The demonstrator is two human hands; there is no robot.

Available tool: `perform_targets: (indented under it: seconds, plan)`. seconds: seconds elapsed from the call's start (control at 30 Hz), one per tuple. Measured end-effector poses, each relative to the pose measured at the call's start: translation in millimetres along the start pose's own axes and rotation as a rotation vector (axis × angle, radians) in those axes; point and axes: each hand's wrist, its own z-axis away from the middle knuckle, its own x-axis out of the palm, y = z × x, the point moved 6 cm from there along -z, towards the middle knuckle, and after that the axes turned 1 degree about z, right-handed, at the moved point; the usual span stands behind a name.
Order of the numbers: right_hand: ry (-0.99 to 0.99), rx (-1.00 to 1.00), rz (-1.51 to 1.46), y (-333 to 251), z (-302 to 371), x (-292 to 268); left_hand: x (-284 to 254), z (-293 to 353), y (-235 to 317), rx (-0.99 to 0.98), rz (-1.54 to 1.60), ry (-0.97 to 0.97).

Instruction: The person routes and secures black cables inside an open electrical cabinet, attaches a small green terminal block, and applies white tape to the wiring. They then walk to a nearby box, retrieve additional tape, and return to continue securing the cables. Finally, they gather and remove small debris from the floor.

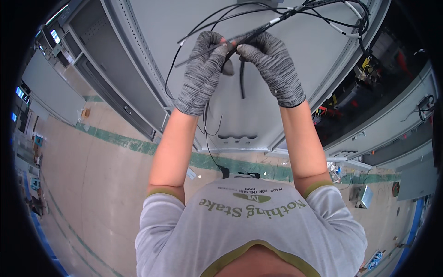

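Observation:
Both my hands wear grey striped knit gloves and meet at a bundle of black cables (286, 17) in front of a grey cabinet. My left hand (205, 67) is closed, its thumb and fingers pinching the bundle's near end. Beside it, my right hand (270, 60) grips the same bundle with bent fingers. Below my right fingers hangs a short black strip (242, 82). A thin dark length (196, 57) crosses my left hand's fingers. White sleeves mark several cables, which loop at the upper right. What lies between my fingertips is partly hidden.
The grey cabinet panel (258, 115) stands before me, with perforated metal rails at its sides. An open bay (360, 87) with dark wiring is to the right. A cabinet door (104, 83) stands left. Green tape (124, 141) runs along the floor; a metal box (363, 197) sits right.

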Motion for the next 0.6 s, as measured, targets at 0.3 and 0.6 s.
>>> perform_targets:
  seconds: [0.3,0.6]
  plan:
    - [0.012,-0.054,-0.095,6.5,-3.2,6.0,-7.6,-14.8,12.5,0.036,-0.036,-0.296]
    - [0.086,0.246,-0.114,16.2,0.4,14.7,3.9,17.2,54.3,0.649,-1.238,0.082]
